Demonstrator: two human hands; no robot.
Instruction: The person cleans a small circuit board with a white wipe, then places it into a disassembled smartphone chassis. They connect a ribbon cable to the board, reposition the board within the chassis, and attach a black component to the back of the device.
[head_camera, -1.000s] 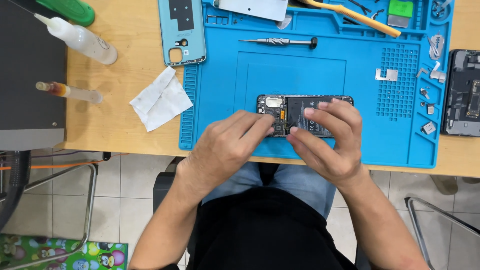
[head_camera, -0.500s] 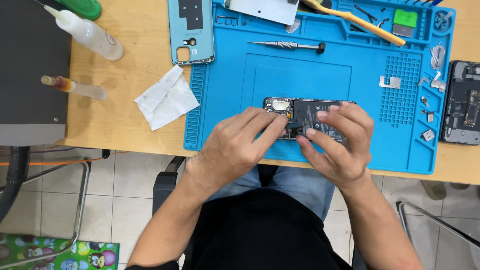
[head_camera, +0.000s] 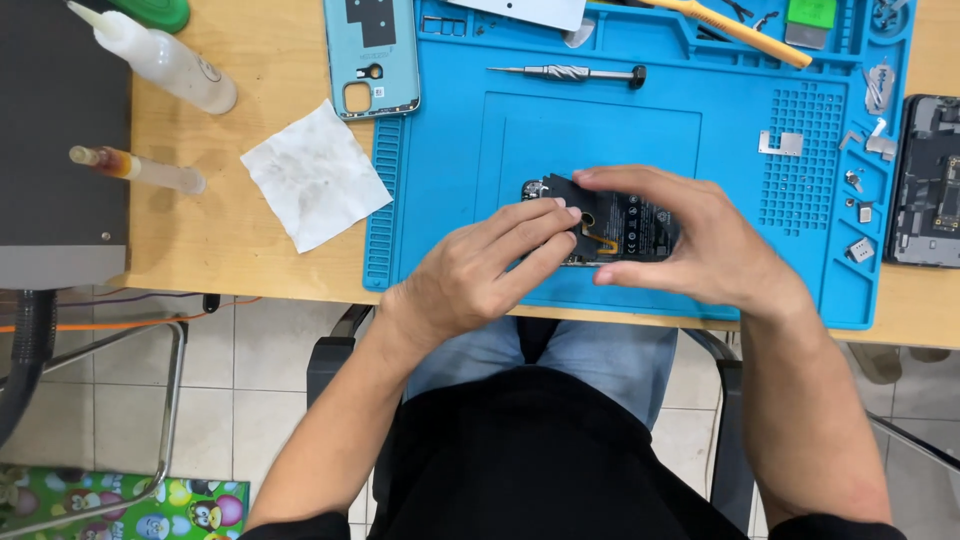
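A light wooden table (head_camera: 250, 240) carries a bright blue silicone repair mat (head_camera: 700, 150), and near its front edge lies the opened black phone body (head_camera: 620, 225). Since a moment ago the right hand (head_camera: 690, 240) has arched higher over the phone, its fingers curled around the far and near edges, while the left hand (head_camera: 480, 275) has slid its pinched fingertips onto a black cover piece beside an orange flex strip, so the work has moved to that spot. Far left of the mat stand a clear squeeze bottle (head_camera: 165, 60), a pale blue back cover (head_camera: 372, 55) and a crumpled white wipe (head_camera: 312, 175).
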